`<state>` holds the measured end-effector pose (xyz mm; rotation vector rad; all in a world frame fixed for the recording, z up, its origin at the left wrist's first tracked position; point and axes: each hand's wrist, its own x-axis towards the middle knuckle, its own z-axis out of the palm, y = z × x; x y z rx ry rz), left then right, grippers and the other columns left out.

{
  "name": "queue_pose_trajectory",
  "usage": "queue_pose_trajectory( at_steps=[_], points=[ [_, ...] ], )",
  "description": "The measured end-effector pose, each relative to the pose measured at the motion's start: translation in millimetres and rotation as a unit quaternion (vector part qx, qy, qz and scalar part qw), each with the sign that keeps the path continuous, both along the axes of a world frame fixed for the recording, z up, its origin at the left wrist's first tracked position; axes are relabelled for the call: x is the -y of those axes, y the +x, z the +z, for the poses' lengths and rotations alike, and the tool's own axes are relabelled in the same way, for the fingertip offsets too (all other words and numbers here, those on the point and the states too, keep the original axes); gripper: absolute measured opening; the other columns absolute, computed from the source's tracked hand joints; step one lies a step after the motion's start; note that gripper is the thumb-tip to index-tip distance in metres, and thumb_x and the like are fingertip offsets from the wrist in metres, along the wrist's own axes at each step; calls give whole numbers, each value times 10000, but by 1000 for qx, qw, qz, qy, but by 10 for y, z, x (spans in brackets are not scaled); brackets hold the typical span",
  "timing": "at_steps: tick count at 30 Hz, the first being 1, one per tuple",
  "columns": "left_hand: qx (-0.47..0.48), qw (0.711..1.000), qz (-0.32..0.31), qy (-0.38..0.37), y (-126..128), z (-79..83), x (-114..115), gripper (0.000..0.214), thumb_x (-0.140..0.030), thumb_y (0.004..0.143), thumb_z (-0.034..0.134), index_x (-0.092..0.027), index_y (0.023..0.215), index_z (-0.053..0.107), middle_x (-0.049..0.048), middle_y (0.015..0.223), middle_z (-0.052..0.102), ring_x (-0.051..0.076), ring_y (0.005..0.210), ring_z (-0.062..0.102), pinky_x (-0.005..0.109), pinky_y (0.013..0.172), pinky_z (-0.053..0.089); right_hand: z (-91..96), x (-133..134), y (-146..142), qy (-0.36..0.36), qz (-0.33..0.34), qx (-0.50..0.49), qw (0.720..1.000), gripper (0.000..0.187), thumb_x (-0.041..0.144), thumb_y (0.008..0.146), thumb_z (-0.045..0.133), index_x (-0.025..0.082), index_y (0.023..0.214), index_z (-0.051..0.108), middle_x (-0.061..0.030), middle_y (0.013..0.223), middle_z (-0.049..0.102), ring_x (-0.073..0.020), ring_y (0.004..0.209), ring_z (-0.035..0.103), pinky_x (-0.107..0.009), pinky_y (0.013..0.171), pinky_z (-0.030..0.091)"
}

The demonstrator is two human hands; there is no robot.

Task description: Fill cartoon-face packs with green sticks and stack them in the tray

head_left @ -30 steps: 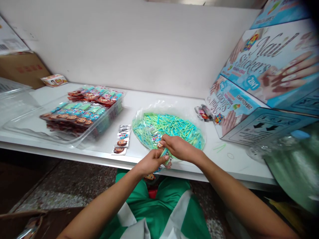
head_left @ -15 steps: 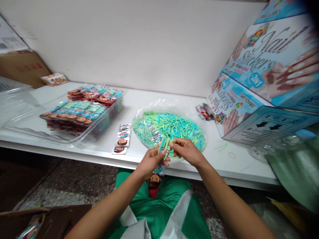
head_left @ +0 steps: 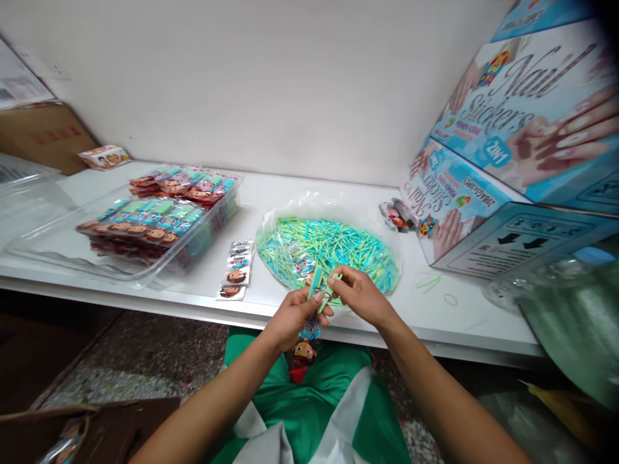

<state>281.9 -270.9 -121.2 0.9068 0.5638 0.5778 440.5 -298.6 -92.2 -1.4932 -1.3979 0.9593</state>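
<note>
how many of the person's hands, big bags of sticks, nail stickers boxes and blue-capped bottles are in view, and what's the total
Hands: 2, left hand and right hand
Big bag of sticks: 1
Nail Stickers boxes: 3, the top one cut off
Blue-capped bottle: 1
Total: 7

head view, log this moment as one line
left hand: holds sticks | right hand: pinches sticks | packet: below left hand | bag: on table

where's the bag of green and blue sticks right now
In the head view, the bag of green and blue sticks lies mid-picture on the white table, just beyond the right hand and right of the printed wrappers.
</note>
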Motion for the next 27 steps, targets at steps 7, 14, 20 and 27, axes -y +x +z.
queue_pose_trajectory(
  at_steps=[7,14,20,27],
  points=[
    [12,999,-24,-18,20,7,24,299,-394,744,644,-107,797,578,56,686,645,98,521,579,196,521,424,3,21,-12,-3,7,-7,1000,173,313,793,523,183,896,573,16,721,551,-120,635,515,-250,610,421],
    [18,998,-46,-32,9,-6,12,262,-362,776,616,-104,783,573,47,686,636,93,513,580,193,520,432,25,25,5,-1,32,-22,999,134,314,795,539,182,788,566,19,701,571,-113,616,523,-237,597,417],
    [19,998,-55,-30,8,-19,11,276,-371,778,615,-98,773,579,57,697,643,92,511,579,191,514,428,39,23,17,7,35,-28,999,165,330,788,546,171,795,589,16,703,567,-113,638,520,-235,614,415],
    [30,997,-64,-40,-3,-21,6,297,-377,767,629,-108,885,585,65,709,656,106,534,590,192,521,431,44,28,6,-7,27,43,999,74,229,774,494,189,776,557,33,677,546,-108,603,513,-222,568,392]
  ],
)
